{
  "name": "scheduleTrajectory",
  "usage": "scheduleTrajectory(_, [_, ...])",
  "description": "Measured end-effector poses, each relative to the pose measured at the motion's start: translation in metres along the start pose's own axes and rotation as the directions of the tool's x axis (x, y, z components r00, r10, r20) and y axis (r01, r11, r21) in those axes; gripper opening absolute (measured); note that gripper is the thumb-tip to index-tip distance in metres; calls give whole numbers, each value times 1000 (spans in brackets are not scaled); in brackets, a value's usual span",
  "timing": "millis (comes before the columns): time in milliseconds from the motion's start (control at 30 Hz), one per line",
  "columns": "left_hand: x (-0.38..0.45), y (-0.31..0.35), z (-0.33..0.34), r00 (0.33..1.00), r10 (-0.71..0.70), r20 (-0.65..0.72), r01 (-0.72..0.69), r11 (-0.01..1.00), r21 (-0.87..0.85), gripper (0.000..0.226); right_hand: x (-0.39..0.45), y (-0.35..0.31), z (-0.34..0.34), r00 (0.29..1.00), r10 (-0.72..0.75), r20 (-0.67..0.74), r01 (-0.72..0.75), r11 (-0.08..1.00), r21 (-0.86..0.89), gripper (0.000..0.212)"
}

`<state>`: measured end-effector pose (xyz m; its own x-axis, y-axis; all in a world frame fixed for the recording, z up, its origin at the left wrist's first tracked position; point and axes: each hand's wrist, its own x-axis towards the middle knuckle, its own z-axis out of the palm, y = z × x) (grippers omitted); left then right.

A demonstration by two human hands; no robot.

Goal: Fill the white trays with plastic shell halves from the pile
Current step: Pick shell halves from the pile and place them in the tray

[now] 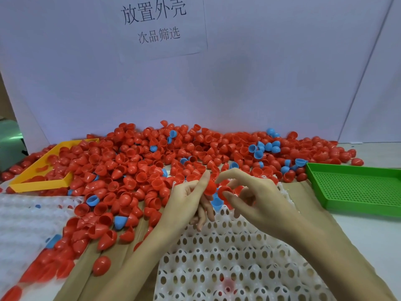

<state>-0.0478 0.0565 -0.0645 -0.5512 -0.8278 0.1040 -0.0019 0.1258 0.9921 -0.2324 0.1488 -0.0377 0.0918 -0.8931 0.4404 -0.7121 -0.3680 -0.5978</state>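
A big pile of red shell halves (152,161), with a few blue ones mixed in, covers the table's far side. A white tray (238,268) with egg-shaped holes lies in front of me. Above its far edge my left hand (188,198) pinches a red shell half (210,187) between thumb and fingers. My right hand (253,196) pinches another red shell half (224,192) right beside it. A blue shell half (217,203) sits just under both hands on the tray's rim.
A yellow tray (43,183) lies at the left, partly buried in shells. A green perforated tray (355,187) stands at the right. Another white tray (23,224) lies at the near left. A white wall with a paper sign (156,25) rises behind the pile.
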Motion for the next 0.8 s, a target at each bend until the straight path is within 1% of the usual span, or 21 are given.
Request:
scheduleTrajectory(133, [-1,0,3,1000,-8,16,8,1000,19,66,0,0,-2,999,28,29,-28,1000,-11,33])
scheduleTrajectory(200, [-1,-1,4,999,-23,39,22,1000,20,69,0,2,-3,997,76,-12,-76,997,-21,37])
scheduleTrajectory(233, [-1,-1,4,998,-29,53,29,999,15,70,0,7,-6,990,133,-43,-134,991,-30,39])
scheduleTrajectory(300, [0,-2,4,996,-27,82,25,999,27,68,1,22,-17,943,304,-132,-314,947,-65,42])
scheduleTrajectory(367, [-1,-3,5,994,-10,111,2,998,70,62,0,42,-32,864,464,-195,-485,871,-79,43])
scheduleTrajectory(433, [-3,-5,9,990,11,141,-30,990,136,52,-2,60,-45,797,567,-209,-590,804,-69,40])
scheduleTrajectory(467, [-4,-6,10,989,22,149,-48,983,176,46,-3,67,-50,777,596,-203,-620,780,-81,37])
scheduleTrajectory(567, [-7,-10,13,984,78,162,-128,936,327,30,-5,78,-58,741,657,-137,-671,724,-158,31])
scheduleTrajectory(633, [-8,-12,12,973,131,190,-204,872,444,22,-5,82,-59,724,686,-64,-681,699,-217,34])
scheduleTrajectory(733, [-8,-13,10,955,169,244,-280,787,550,15,-7,82,-62,731,683,-2,-651,696,-302,41])
scheduleTrajectory(800, [-7,-15,10,943,191,271,-319,745,586,14,-7,82,-64,729,685,26,-645,698,-311,45])
